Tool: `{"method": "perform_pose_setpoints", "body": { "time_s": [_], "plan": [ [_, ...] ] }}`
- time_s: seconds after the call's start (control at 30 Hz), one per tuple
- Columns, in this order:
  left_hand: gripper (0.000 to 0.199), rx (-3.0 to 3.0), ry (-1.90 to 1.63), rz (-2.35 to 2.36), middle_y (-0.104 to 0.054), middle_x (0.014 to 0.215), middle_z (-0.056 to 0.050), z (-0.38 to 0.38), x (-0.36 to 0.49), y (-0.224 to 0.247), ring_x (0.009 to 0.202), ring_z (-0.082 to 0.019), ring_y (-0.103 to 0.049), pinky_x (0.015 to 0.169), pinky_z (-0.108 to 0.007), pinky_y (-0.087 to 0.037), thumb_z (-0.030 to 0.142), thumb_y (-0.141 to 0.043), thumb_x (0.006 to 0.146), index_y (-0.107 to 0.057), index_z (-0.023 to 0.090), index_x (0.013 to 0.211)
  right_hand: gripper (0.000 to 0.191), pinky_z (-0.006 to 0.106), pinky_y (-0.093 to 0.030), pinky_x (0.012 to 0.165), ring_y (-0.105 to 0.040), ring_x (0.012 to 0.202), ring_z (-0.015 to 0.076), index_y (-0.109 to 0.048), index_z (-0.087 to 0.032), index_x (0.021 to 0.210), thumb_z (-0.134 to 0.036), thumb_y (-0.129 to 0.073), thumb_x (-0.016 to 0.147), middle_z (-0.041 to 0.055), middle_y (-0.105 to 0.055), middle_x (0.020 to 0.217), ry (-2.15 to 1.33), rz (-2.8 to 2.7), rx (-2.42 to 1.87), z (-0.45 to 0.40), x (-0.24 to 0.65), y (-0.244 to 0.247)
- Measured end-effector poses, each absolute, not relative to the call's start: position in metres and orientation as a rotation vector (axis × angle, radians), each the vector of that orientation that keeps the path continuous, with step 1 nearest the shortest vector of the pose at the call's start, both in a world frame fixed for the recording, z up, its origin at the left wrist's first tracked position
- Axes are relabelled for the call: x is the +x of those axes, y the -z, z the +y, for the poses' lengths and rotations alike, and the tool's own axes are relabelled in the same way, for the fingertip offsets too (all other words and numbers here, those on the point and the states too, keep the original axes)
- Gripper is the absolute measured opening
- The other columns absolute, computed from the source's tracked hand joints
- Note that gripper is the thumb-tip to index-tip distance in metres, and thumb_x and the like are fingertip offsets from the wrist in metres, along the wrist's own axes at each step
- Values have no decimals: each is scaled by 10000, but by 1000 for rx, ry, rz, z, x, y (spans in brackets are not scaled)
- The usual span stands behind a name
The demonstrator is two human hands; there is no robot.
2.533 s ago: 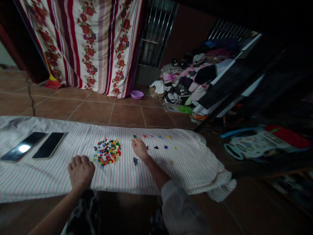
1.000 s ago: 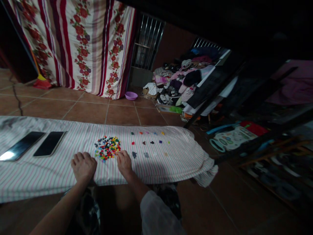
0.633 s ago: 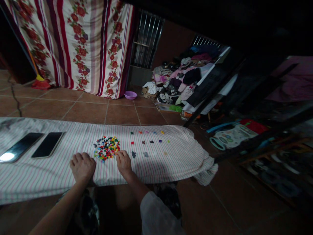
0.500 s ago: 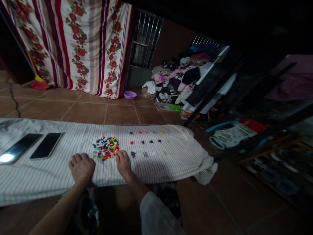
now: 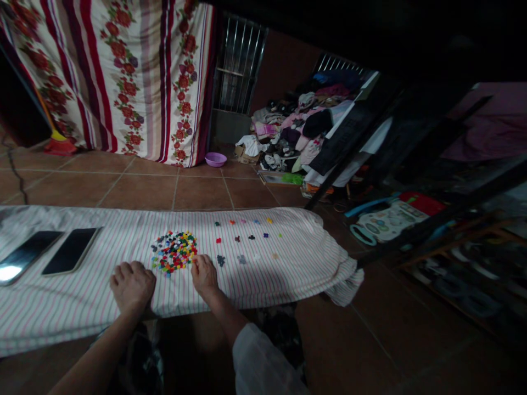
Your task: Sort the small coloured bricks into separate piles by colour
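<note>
A round pile of small multicoloured pieces (image 5: 174, 251) lies on a striped cloth (image 5: 135, 230). Touching the pile's right edge, my right hand (image 5: 205, 274) has its fingers bent together; whatever is at the fingertips is too small to make out. My left hand (image 5: 132, 284) rests on the cloth left of the pile, fingers curled down, with their tips hidden. Right of the pile, small clusters sorted by colour form three rows, among them a red cluster (image 5: 218, 240), a dark grey one (image 5: 221, 260) and a yellow one (image 5: 269, 220).
Two phones, one nearer (image 5: 71, 251) and one farther left (image 5: 28, 255), lie on the cloth. Beyond it are a purple basin (image 5: 216, 159), a heap of clothes (image 5: 294, 129) and a floral curtain (image 5: 144, 82). A dark slanted bar stands at the right.
The whole view has shifted slightly, so things sit a little farther left. Both hands remain in nearly the same places on the cloth.
</note>
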State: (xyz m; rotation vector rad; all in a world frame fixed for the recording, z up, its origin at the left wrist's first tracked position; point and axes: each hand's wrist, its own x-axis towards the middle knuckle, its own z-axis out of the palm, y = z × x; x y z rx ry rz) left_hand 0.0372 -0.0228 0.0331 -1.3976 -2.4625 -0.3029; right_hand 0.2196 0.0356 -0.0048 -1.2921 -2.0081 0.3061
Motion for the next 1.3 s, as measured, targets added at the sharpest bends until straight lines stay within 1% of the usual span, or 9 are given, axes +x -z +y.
{"method": "perform_pose_setpoints", "body": {
  "time_s": [0.2,0.37,0.5,0.67,0.83,0.97,1.1,1.3],
  "plan": [
    [364,-1396,288,-2487,-574,1037,-199,-24,40,-38,1069,-343,-496,894,-428,-348,288,-346,848,-604,77,993,265,306,-491,864,-601,952,190,-629,-216,1000,-96,-436,864,55,-657,963,-322,-1991,-1292,35,219,4],
    [389,-1398,292,-2491,-569,1029,-207,-24,41,-41,1082,-339,-492,894,-429,-353,287,-320,851,-603,59,987,253,301,-491,874,-607,947,184,-636,-196,1028,-132,-420,914,71,-663,986,-327,-1942,-1284,34,219,4],
    [391,-1394,300,-2495,-569,1055,-213,-23,40,-39,1101,-339,-485,900,-433,-349,295,-334,851,-600,56,1012,269,299,-492,881,-622,958,182,-642,-179,1068,-161,-401,948,77,-683,993,-377,-1903,-1292,36,221,5],
    [381,-1390,304,-2499,-572,1063,-206,-21,37,-34,1087,-330,-490,908,-430,-347,291,-339,855,-604,61,1006,282,304,-501,876,-650,921,178,-654,-185,1082,-190,-398,962,70,-707,969,-456,-1863,-1289,40,223,6],
    [384,-1382,312,-2496,-577,1054,-196,-21,37,-35,1091,-328,-491,913,-432,-350,284,-316,862,-599,69,1008,283,295,-516,859,-663,876,168,-657,-187,1080,-155,-423,925,65,-713,989,-513,-1812,-1270,41,224,6],
    [383,-1394,338,-2512,-578,1062,-206,-21,36,-35,1101,-333,-489,912,-438,-350,287,-335,847,-603,70,1015,267,282,-524,832,-664,874,165,-655,-203,1077,-149,-461,902,56,-713,1004,-533,-1785,-1293,40,223,7],
    [392,-1391,343,-2509,-573,1075,-213,-21,37,-35,1111,-337,-483,923,-440,-345,286,-340,845,-606,60,1023,231,273,-529,800,-667,860,166,-649,-205,1057,-169,-489,894,50,-715,968,-557,-1754,-1316,40,222,7],
    [380,-1385,343,-2475,-575,1046,-207,-21,38,-35,1084,-332,-490,913,-438,-352,279,-325,855,-603,60,995,164,257,-527,770,-673,814,162,-653,-204,979,-248,-507,919,45,-715,904,-584,-1719,-1295,40,223,5]
  ]
}}
